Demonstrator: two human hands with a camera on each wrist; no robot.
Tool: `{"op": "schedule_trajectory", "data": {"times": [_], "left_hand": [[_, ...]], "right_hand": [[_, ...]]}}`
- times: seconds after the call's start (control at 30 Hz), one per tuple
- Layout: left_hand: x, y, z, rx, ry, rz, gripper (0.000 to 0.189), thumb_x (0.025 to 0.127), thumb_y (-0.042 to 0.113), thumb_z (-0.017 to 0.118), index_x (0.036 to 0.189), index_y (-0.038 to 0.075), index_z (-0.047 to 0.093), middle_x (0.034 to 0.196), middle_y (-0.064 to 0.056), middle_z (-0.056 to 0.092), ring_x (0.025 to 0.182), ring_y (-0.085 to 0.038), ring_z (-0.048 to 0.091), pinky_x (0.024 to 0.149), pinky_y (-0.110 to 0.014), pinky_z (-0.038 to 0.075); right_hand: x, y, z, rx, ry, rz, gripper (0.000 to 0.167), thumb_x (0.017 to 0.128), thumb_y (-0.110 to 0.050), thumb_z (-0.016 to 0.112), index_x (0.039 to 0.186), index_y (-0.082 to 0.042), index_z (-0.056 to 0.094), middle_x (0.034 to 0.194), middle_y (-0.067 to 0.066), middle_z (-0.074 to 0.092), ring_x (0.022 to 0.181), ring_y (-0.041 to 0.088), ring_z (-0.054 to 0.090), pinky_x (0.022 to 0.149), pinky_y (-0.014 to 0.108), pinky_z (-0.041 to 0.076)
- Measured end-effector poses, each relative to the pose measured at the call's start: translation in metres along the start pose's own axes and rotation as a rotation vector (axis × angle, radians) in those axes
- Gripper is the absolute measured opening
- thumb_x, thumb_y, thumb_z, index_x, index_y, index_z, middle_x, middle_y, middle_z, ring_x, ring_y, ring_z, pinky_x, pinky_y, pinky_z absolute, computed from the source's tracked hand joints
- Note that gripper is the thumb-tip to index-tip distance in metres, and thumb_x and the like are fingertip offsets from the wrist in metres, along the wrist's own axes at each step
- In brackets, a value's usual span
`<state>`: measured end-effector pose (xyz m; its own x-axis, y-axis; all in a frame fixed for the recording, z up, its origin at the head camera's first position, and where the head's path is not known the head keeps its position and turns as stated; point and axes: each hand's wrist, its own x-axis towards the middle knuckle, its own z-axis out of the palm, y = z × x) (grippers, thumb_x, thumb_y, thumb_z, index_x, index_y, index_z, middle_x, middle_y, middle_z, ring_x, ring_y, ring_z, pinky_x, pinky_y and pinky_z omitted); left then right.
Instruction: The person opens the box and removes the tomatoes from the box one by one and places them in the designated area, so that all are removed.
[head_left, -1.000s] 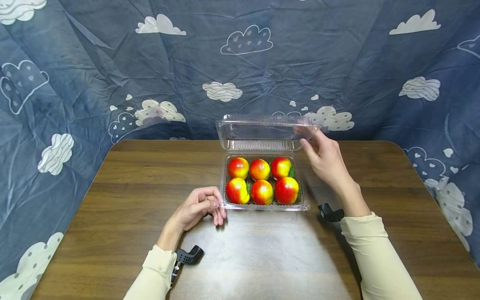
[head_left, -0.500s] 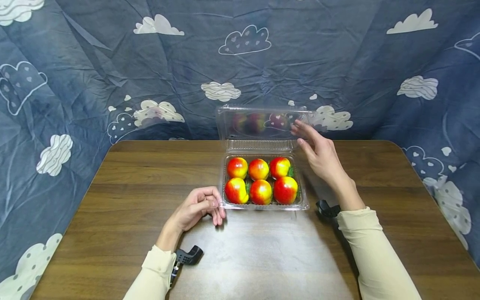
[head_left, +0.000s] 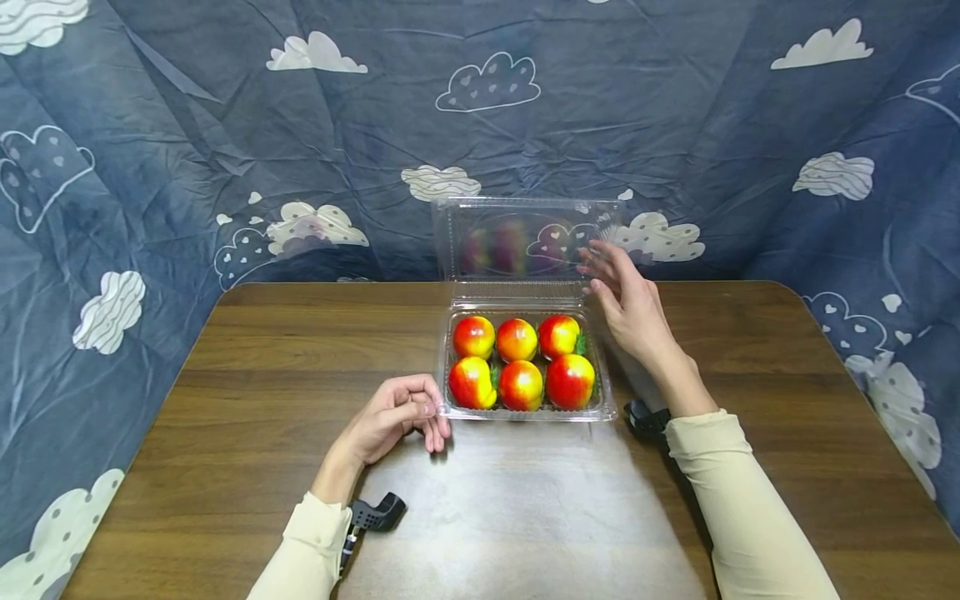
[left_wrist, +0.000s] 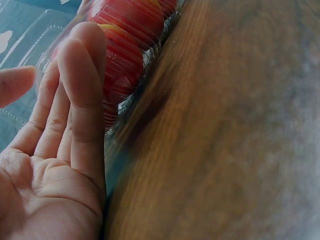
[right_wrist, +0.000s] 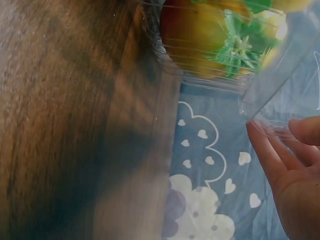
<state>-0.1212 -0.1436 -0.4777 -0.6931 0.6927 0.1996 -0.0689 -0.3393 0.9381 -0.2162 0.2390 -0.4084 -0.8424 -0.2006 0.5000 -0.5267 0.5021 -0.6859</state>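
A clear plastic clamshell box (head_left: 528, 414) sits on the table, several red-and-yellow toy peaches (head_left: 521, 385) filling its base in two rows. Its see-through lid (head_left: 517, 212) stands raised at the back and reflects the fruit. My right hand (head_left: 630, 308) is at the lid's right side, fingers loosely extended; in the right wrist view the fingertips (right_wrist: 252, 130) are right at the lid's edge, thumb apart. My left hand (head_left: 393, 417) rests by the box's front left corner with relaxed fingers against the rim. In the left wrist view its palm (left_wrist: 55, 195) faces the camera.
The brown wooden table (head_left: 262, 358) has rounded back corners. Behind it hangs a dark blue cloth (head_left: 637, 125) with white clouds. A black wrist camera (head_left: 378, 511) sits at the left cuff, another black camera (head_left: 647, 417) at the right.
The lid has swung farther back and up, from tilted forward to nearly upright. My right hand has shifted slightly left with it. My left hand and the peaches stay put.
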Motion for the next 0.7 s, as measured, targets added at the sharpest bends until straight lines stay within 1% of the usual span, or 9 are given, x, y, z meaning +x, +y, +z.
{"op": "schedule_trajectory", "data": {"times": [0.1, 0.3, 0.47, 0.53, 0.6, 0.7], "left_hand": [[0.0, -0.001, 0.0, 0.0, 0.0, 0.001, 0.017, 0.101, -0.005, 0.041, 0.101, -0.02, 0.049, 0.089, -0.014, 0.076, 0.07, -0.023, 0.076, 0.061, -0.032, 0.063], [0.0, -0.001, 0.0, -0.001, 0.004, -0.001, 0.017, 0.101, -0.005, 0.042, 0.102, -0.02, 0.049, 0.089, -0.014, 0.076, 0.07, -0.023, 0.076, 0.061, -0.032, 0.063], [0.0, -0.001, -0.001, 0.002, 0.003, -0.001, 0.016, 0.101, -0.005, 0.042, 0.102, -0.019, 0.049, 0.089, -0.014, 0.075, 0.07, -0.024, 0.075, 0.061, -0.032, 0.063], [0.0, -0.002, -0.001, 0.0, 0.001, 0.0, 0.017, 0.101, -0.004, 0.042, 0.101, -0.02, 0.049, 0.089, -0.014, 0.075, 0.069, -0.023, 0.075, 0.061, -0.032, 0.063], [0.0, -0.001, -0.001, -0.001, -0.005, 0.004, 0.016, 0.101, -0.005, 0.042, 0.101, -0.02, 0.049, 0.088, -0.014, 0.075, 0.069, -0.023, 0.075, 0.061, -0.031, 0.063], [0.0, -0.002, -0.002, -0.003, -0.024, 0.012, 0.015, 0.101, -0.007, 0.042, 0.1, -0.02, 0.049, 0.087, -0.015, 0.074, 0.068, -0.021, 0.075, 0.06, -0.031, 0.062]], "right_hand": [[0.0, 0.001, 0.001, -0.002, -0.003, 0.016, 0.062, 0.099, 0.01, 0.063, 0.155, -0.01, 0.046, 0.149, 0.014, 0.062, 0.124, 0.035, 0.069, 0.093, 0.033, 0.059], [0.0, 0.006, 0.005, -0.005, -0.032, 0.054, 0.066, 0.1, 0.009, 0.06, 0.159, -0.013, 0.041, 0.152, 0.014, 0.059, 0.129, 0.034, 0.067, 0.095, 0.033, 0.058], [-0.002, 0.009, 0.009, 0.022, -0.032, 0.046, 0.072, 0.099, 0.014, 0.059, 0.163, -0.007, 0.033, 0.152, 0.021, 0.057, 0.127, 0.041, 0.066, 0.095, 0.035, 0.058], [-0.003, 0.01, 0.01, 0.04, -0.029, 0.031, 0.078, 0.097, 0.016, 0.06, 0.164, -0.006, 0.027, 0.153, 0.024, 0.055, 0.126, 0.045, 0.066, 0.094, 0.034, 0.058], [-0.004, 0.01, 0.011, 0.05, -0.031, 0.021, 0.086, 0.096, 0.017, 0.062, 0.167, -0.007, 0.02, 0.154, 0.026, 0.053, 0.126, 0.047, 0.065, 0.094, 0.03, 0.057], [-0.004, 0.01, 0.011, 0.051, -0.041, 0.025, 0.092, 0.096, 0.016, 0.063, 0.168, -0.011, 0.014, 0.156, 0.024, 0.052, 0.127, 0.045, 0.065, 0.094, 0.023, 0.055]]}}
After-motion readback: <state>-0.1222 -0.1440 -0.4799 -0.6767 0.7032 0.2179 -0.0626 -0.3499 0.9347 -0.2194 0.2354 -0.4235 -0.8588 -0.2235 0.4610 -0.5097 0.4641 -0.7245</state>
